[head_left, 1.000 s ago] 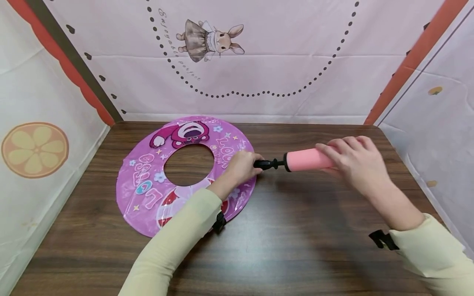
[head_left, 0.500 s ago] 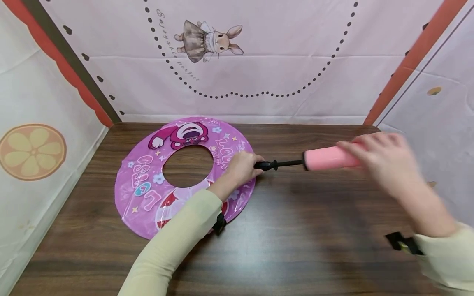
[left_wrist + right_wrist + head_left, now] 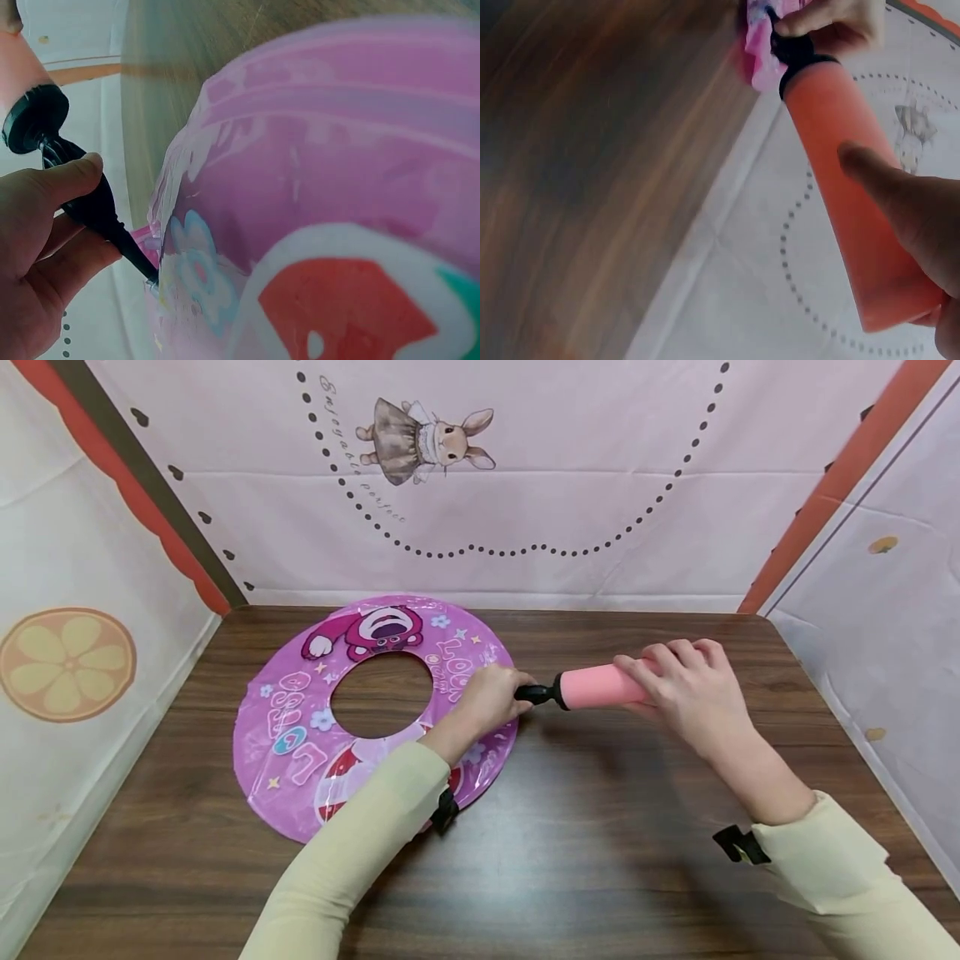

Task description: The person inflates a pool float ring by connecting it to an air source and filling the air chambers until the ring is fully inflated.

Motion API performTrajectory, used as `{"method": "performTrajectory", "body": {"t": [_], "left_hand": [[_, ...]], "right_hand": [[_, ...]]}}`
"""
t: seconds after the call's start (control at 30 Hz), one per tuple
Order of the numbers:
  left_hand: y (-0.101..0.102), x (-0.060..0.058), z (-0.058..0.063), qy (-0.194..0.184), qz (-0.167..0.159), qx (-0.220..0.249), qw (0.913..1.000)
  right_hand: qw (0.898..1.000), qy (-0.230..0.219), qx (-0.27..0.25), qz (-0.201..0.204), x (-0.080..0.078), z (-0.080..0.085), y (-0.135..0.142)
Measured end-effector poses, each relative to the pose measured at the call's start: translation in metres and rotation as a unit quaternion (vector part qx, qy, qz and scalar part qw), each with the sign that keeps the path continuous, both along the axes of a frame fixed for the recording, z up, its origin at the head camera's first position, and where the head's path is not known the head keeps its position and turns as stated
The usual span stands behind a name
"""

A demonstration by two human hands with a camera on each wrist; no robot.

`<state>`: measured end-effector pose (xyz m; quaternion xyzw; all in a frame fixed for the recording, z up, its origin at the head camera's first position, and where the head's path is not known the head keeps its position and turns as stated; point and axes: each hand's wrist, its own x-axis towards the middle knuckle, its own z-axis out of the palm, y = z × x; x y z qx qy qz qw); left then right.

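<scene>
A purple inflatable swim ring (image 3: 281, 777) with a printed bear lies on the table, filled enough to look rounded in the left wrist view. A pink hand pump (image 3: 600, 686) points at its right edge. My left hand (image 3: 487, 702) pinches the black nozzle piece (image 3: 94, 202), whose thin tip meets the ring's edge by a small pink flap. Whether the tip sits inside the valve is hidden. My right hand (image 3: 693, 693) grips the pump's pink barrel (image 3: 847, 187), thumb along its side. The barrel's black end cap (image 3: 561, 692) is close against the nozzle piece.
The dark wood table (image 3: 600, 877) carries the ring, with the pump held above its surface. A pale printed cloth wall (image 3: 600, 485) stands behind, and similar cloth panels rise at left and right. Black straps (image 3: 742, 845) circle both sleeves.
My right hand drew the barrel rightward, exposing the black rod, then pushed it back left until the rod is hidden. The left hand and the ring stayed in nearly the same place.
</scene>
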<state>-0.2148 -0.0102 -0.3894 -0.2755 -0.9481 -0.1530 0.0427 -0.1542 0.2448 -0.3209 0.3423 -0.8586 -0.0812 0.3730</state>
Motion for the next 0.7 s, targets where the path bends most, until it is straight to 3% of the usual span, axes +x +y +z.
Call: {"method": "performTrajectory", "body": {"t": [0.27, 0.43, 0.53, 0.7], "left_hand": [[0.002, 0.000, 0.001, -0.023, 0.004, -0.007, 0.9997], [0.002, 0.000, 0.000, -0.036, 0.003, 0.008, 0.9993], [0.001, 0.000, -0.002, -0.038, -0.001, 0.021, 0.9990], [0.000, 0.000, -0.003, -0.016, -0.018, 0.021, 0.9995]], "right_hand": [[0.998, -0.057, -0.032, -0.027, 0.019, 0.031, 0.053], [0.997, -0.030, -0.053, -0.043, 0.033, 0.051, 0.083], [0.998, -0.029, -0.048, -0.036, 0.033, 0.048, 0.080], [0.999, -0.035, -0.022, -0.012, 0.018, 0.022, 0.039]]}}
